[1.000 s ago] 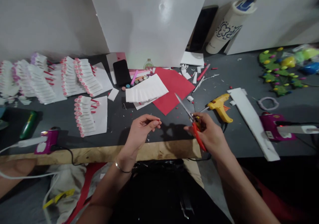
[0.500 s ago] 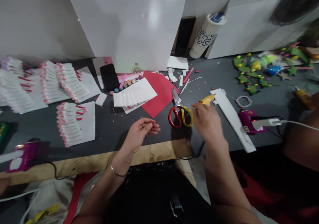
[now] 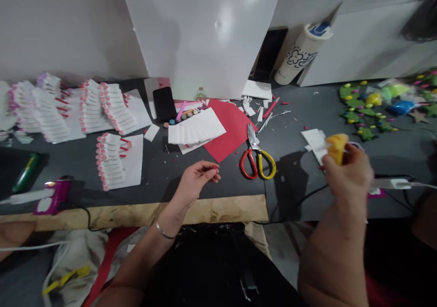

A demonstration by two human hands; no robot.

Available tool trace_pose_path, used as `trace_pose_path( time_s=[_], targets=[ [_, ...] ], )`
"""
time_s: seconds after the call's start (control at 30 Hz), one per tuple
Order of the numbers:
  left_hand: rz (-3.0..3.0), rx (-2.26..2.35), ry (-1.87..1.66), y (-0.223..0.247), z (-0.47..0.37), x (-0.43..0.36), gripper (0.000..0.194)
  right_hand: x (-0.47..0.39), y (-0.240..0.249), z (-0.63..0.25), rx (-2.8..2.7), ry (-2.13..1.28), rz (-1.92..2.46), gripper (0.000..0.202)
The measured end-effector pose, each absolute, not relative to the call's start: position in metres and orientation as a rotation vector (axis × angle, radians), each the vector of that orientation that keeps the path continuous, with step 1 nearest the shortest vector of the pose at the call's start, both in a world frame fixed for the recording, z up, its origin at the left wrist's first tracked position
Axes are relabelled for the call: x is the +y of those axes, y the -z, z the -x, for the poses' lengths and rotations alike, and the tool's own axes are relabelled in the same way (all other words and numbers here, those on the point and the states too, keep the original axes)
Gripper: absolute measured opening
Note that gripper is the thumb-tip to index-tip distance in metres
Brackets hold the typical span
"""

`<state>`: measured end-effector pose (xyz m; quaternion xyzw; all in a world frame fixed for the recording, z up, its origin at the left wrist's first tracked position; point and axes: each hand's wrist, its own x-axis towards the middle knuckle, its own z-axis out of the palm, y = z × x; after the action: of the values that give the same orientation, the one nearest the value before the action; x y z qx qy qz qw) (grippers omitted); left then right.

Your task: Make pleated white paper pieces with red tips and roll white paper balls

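Observation:
My left hand (image 3: 200, 179) is closed in a pinch on a small red piece (image 3: 215, 167), above the table's front edge. To the right, my right hand (image 3: 350, 166) grips a yellow glue gun (image 3: 336, 145), raised over the table; both are slightly blurred. A black cord trails leftward from below that hand. Between my hands lie scissors (image 3: 253, 143) with one red and one yellow handle, blades partly spread. Behind my left hand, a red sheet (image 3: 235, 127) lies partly under a fanned stack of white pieces (image 3: 196, 129).
White cards with rows of white strips and pink ends (image 3: 119, 161) spread over the left side. A phone (image 3: 164, 104), a tumbler (image 3: 302, 54) and green felt decorations (image 3: 357, 109) stand or lie farther back. Purple power blocks (image 3: 54, 197) sit at both sides. Another person's arm (image 3: 15, 232) shows at left.
My right hand has picked up the yellow glue gun from the table and moved right with it. My left hand keeps its pinch on the red piece. The view has shifted slightly.

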<state>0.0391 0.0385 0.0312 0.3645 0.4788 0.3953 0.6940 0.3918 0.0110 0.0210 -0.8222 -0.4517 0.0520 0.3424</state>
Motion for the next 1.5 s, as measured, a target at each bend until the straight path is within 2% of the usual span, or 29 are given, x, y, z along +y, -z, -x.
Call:
trace_pose_path(
  time_s=[0.1, 0.2, 0.3, 0.4, 0.53, 0.67, 0.87, 0.97, 1.5],
  targets=[
    [-0.817, 1.084, -0.901, -0.028, -0.038, 0.040, 0.019, -0.005, -0.044, -0.365, -0.700, -0.539, 1.684, 0.033],
    [-0.810, 1.109, -0.914, -0.026, -0.039, 0.041, 0.018, -0.006, -0.045, -0.329, -0.436, -0.780, 1.322, 0.032],
    [-0.817, 1.117, -0.928, -0.027, -0.039, 0.041, 0.015, -0.001, -0.034, -0.298, -0.255, -1.204, 1.135, 0.034],
    [-0.924, 1.142, -0.927, -0.030, -0.037, 0.042, 0.010, 0.000, -0.029, -0.275, -0.272, -1.489, 1.083, 0.035],
    [-1.063, 1.193, -0.979, -0.034, -0.030, 0.046, 0.009, -0.007, -0.032, -0.255, -0.547, -1.645, 1.067, 0.047],
    [-1.179, 1.186, -1.089, -0.037, -0.026, 0.050, 0.009, -0.019, -0.033, -0.246, -0.823, -1.626, 1.155, 0.036],
    [-1.589, 1.220, -1.162, -0.047, -0.026, 0.046, 0.007, -0.033, -0.042, -0.237, -1.361, -1.138, 1.389, 0.020],
    [-1.710, 1.221, -1.163, -0.053, -0.027, 0.044, 0.010, -0.033, -0.046, -0.232, -1.492, -1.000, 1.395, 0.012],
    [-1.905, 1.188, -1.208, -0.054, -0.024, 0.043, 0.013, -0.027, -0.055, -0.229, -1.752, -0.844, 1.372, 0.024]
  ],
)
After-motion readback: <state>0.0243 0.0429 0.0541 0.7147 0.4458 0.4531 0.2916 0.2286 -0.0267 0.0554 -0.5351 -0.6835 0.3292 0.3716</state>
